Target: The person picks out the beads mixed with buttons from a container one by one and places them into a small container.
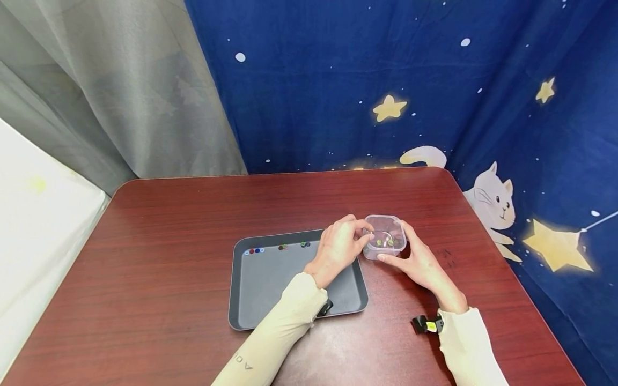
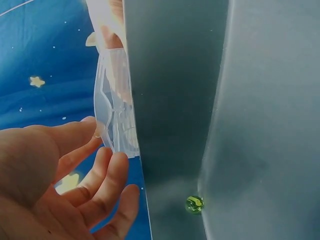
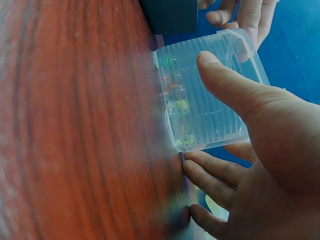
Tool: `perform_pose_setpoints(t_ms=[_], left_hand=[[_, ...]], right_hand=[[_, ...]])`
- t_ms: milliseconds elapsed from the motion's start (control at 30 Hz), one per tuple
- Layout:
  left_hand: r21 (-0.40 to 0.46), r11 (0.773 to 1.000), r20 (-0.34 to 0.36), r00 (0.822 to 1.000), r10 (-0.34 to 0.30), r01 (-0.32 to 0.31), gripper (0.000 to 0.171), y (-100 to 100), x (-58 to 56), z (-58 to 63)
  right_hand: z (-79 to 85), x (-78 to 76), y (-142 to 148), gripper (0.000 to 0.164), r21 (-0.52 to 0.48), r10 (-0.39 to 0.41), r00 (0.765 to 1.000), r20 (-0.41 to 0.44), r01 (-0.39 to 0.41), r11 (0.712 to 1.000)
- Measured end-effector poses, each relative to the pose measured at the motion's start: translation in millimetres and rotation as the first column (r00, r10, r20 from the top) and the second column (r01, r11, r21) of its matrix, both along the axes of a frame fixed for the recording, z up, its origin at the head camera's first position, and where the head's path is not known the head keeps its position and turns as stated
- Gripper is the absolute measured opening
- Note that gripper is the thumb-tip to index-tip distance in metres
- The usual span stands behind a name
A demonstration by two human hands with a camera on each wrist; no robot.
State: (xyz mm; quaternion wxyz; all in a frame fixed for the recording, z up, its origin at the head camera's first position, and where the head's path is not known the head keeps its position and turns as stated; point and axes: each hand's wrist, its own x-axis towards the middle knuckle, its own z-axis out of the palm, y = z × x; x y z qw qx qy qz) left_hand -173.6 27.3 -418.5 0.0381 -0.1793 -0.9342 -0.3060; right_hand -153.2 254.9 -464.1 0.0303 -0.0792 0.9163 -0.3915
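A clear plastic container with several glass marbles on its bottom stands just right of the grey tray. My right hand holds it, thumb against the near wall and fingers around the right side. My left hand reaches across the tray to the container's left rim. Its thumb and index finger pinch a small marble there, mostly hidden by the fingertips. The other left fingers curve loosely below. In the left wrist view, a green and yellow marble lies at the foot of the tray's wall.
Along the tray's back edge sit small groups of marbles: blue and red ones at the left, a dark pair, and green and blue ones. The reddish-brown table ends at a blue starry curtain.
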Motion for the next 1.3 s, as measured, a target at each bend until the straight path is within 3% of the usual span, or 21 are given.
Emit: perform_pose_setpoints(t_ms=[400, 1300], left_hand=[[-0.008, 1.000, 0.051, 0.999, 0.005, -0.004, 0.013, 2.0, -0.4, -2.5], [0.039, 0.999, 0.054, 0.998, -0.012, 0.010, 0.015, -1.4, -1.4, -7.8]], right_hand=[[-0.1, 0.9, 0.2, 0.096, 0.006, -0.004, 1.000, 0.008, 0.004, 1.000], [0.2, -0.2, -1.7, 0.097, 0.011, -0.008, 1.000, 0.007, 0.008, 1.000]])
